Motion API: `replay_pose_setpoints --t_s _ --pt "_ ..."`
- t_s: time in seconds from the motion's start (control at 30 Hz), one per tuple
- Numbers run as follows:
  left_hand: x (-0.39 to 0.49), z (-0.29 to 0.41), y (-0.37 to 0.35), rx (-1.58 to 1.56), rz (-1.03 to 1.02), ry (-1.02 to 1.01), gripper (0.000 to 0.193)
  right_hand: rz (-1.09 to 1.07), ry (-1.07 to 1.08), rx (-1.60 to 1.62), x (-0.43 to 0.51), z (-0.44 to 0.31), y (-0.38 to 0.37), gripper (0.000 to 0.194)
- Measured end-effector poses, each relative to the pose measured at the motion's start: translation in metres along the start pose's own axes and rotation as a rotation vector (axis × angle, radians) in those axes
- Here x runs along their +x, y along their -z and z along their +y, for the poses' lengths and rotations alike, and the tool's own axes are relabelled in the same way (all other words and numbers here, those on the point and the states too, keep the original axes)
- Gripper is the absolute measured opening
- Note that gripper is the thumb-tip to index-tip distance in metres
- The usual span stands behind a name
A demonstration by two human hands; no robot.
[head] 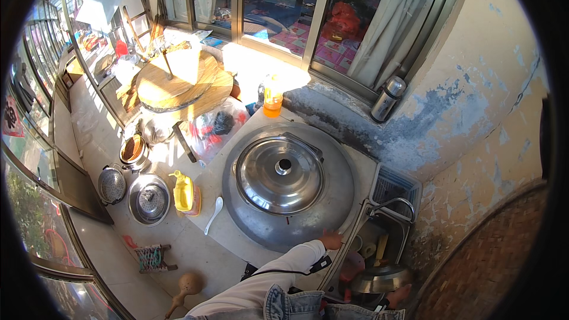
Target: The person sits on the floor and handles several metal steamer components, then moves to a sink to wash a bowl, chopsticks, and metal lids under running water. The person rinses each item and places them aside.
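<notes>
My left hand (331, 240) rests at the edge of the tiled counter, beside the rim of a wide grey metal pan (262, 231). It holds nothing, and its fingers look slightly apart. In the middle of that pan sits a steel pot lid (266, 178) with a black-topped knob. Over the sink (402, 249) on the right, my right hand (398, 296) grips the rim of a metal basin (381, 280), tilted on its side; part of the fingers is hidden. A pink ladle or dipper (352, 266) and a wooden-handled tool (381, 249) lie in the sink beside it.
A white spoon (214, 215), a yellow detergent bottle (186, 195) and an orange-filled bottle (272, 102) stand or lie around the pan. A plastic basket (397, 186) adjoins the faucet (400, 200). A thermos (388, 99) leans on the sill. Steel colanders (112, 184) sit left.
</notes>
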State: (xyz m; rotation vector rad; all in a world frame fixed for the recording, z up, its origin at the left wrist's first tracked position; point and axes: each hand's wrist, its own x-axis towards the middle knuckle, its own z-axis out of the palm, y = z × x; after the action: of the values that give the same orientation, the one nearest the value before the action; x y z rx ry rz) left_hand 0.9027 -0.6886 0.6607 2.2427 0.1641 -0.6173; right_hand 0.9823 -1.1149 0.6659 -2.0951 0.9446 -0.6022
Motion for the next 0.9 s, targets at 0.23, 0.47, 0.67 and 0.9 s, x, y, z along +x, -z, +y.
replay_pose_setpoints --t_s 0.23,0.47,0.67,0.9 --pt "-0.001 0.001 0.003 0.029 -0.012 -0.002 0.054 -0.164 -0.129 -0.010 -0.002 -0.013 0.009 0.055" --pt "-0.001 0.001 0.003 0.042 -0.021 0.007 0.054 -0.051 -0.044 -0.002 -0.003 -0.008 0.003 0.053" --pt "0.002 -0.003 -0.001 0.045 0.002 0.003 0.054 -0.013 0.025 0.018 0.005 0.006 -0.004 0.054" --pt "0.005 -0.004 -0.004 0.042 0.017 0.004 0.053 -0.059 -0.050 0.071 -0.020 -0.024 0.012 0.053"
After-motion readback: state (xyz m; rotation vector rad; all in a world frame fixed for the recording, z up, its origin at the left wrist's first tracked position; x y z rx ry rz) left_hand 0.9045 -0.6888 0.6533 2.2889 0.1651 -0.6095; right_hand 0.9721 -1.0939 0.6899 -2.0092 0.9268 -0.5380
